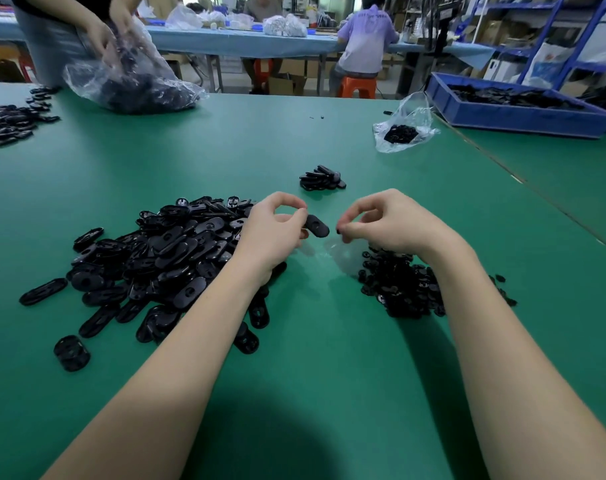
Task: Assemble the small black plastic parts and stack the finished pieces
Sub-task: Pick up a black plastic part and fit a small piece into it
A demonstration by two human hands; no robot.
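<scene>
Fingers (299, 211) pinch oval plate (317, 226) edge.

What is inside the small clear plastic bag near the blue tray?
The small clear plastic bag holds a little heap of black parts. Their exact shape is unclear, and anything beneath the heap is covered.

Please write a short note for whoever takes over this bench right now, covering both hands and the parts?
Left hand pinches one oval black plate above the green table.
Right hand pinches a tiny black piece close beside it, not yet joined.
Supply: big pile of oval plates on the left, pile of small pieces on the right.
Done: a small stack of finished pieces beyond the hands.
Left: most of both piles.
</scene>
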